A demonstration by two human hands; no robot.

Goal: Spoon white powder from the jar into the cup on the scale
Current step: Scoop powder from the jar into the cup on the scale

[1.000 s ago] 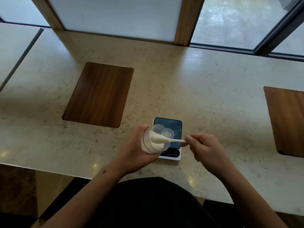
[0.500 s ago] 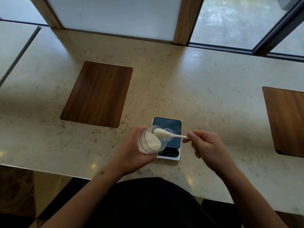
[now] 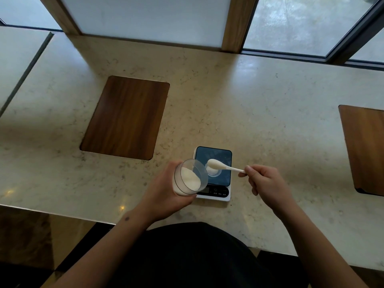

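Observation:
My left hand [image 3: 166, 194] grips a clear jar [image 3: 190, 177] tilted towards the right, with white powder lying in its lower side. My right hand [image 3: 264, 181] pinches the handle of a white spoon [image 3: 220, 166]. Its bowl is heaped with powder and hangs over a small clear cup [image 3: 214, 172]. The cup stands on the dark plate of a small white scale [image 3: 220, 159] and holds some white powder. The jar's rim hides the cup's left edge and the scale's left side.
The scale sits near the front edge of a pale stone counter [image 3: 249, 113]. A dark wooden inset panel [image 3: 126, 116] lies to the far left, another wooden panel [image 3: 365, 148] at the right edge. Windows and wooden posts run along the back.
The spoon has come out of the jar loaded with powder and moved right, over the cup on the scale. The jar has stayed tilted in my left hand.

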